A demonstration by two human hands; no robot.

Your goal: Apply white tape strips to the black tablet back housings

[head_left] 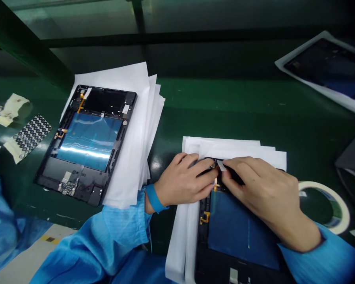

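Observation:
An opened tablet (239, 228) lies on white sheets in front of me, its inside facing up with a large blue battery panel. My left hand (185, 179) grips its upper left corner, fingers bent over the edge and pressed close together; the thumb is mostly hidden. At the same corner, my right hand (260, 189) pinches a small white strip (221, 165) between thumb and forefinger. The strip's lower end sits close to the left fingertips. Just below them is an orange flex cable (215, 185).
Another opened tablet (90, 136) lies on a stack of white sheets (142, 118) at left. Sticker sheets (32, 136) are farther left, by a blue sleeve (2, 225). A tape roll (341, 209) is beside my right wrist. A third tablet (331, 67) rests at upper right.

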